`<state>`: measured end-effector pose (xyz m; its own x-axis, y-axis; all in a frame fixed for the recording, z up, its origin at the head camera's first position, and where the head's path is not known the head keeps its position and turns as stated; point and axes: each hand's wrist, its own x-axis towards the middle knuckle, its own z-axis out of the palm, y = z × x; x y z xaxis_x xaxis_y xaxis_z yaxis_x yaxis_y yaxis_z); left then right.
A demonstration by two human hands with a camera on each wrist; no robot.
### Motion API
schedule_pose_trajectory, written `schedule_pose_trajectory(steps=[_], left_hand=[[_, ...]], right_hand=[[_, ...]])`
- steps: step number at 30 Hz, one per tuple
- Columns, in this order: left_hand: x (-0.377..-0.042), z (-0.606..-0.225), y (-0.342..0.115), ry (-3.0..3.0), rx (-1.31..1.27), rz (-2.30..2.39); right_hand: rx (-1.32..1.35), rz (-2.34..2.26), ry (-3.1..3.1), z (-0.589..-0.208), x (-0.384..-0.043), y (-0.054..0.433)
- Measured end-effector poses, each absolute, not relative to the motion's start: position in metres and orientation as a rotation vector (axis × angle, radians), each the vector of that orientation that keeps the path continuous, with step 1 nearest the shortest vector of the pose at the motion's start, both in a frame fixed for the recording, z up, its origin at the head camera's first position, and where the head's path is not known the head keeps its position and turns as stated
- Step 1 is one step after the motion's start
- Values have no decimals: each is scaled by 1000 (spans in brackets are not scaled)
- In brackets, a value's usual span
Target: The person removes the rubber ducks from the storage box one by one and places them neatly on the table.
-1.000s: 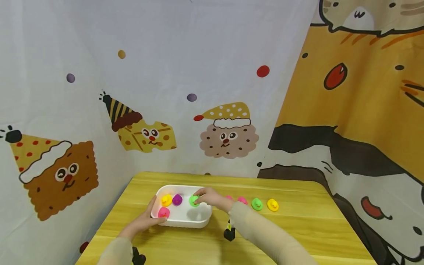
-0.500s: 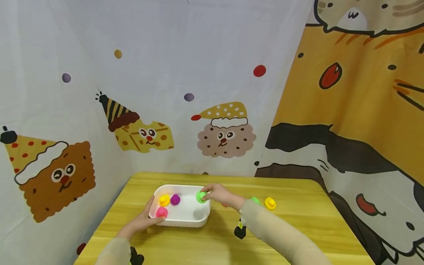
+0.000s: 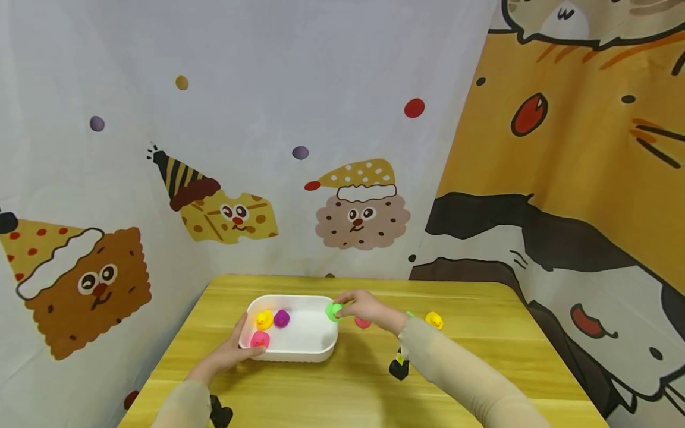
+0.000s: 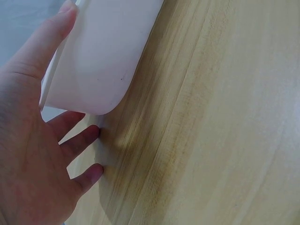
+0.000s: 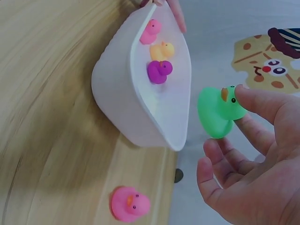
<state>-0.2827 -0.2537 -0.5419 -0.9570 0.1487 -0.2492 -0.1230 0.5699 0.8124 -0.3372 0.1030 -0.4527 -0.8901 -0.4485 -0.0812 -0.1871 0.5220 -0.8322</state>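
My right hand (image 3: 364, 308) pinches a green rubber duck (image 5: 216, 111) by its head between thumb and finger. In the head view, the duck is at the right end of a white plastic tub (image 3: 294, 356); the right wrist view shows it raised clear of the rim. My left hand (image 3: 227, 355) holds the tub's left end, thumb over the near rim; the left wrist view shows its other fingers (image 4: 82, 143) spread around the corner. Inside the tub, toward its left end, are a yellow duck (image 3: 264, 320), a purple duck (image 3: 281, 318) and a pink duck (image 3: 260, 339).
On the wooden table (image 3: 321, 395), right of the tub, sit a pink duck (image 3: 363, 321), a mostly hidden green duck (image 3: 409, 314) and a yellow duck (image 3: 434, 320). A cartoon-printed curtain (image 3: 257, 89) hangs behind the table.
My right hand has carried the green duck rightward, from over the tub's inside to its right rim. The left hand keeps its hold. The head view has shifted slightly.
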Motion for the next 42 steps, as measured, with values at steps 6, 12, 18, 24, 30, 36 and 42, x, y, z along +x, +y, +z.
schedule_pose_trajectory(steps=[6, 12, 18, 24, 30, 36, 42], left_hand=[[-283, -544, -253, 2520, 28, 1342], [-284, -545, -255, 2503, 36, 1365], [-285, -547, -257, 2496, 56, 1370], [-285, -549, -258, 2499, 45, 1351], [-287, -549, -257, 2496, 53, 1361], [-285, -547, -257, 2499, 54, 1357], [-286, -548, -257, 2500, 63, 1357]], right_hand=[[-551, -1365, 2440, -455, -339, 116], [-549, -1348, 2486, -462, -340, 131], [-508, -1350, 2489, -467, -337, 143], [-475, -1361, 2484, -472, -337, 151], [-413, -1349, 2459, -484, -339, 159], [-379, -1319, 2447, -493, -334, 164], [-391, -1340, 2419, -501, -330, 167]])
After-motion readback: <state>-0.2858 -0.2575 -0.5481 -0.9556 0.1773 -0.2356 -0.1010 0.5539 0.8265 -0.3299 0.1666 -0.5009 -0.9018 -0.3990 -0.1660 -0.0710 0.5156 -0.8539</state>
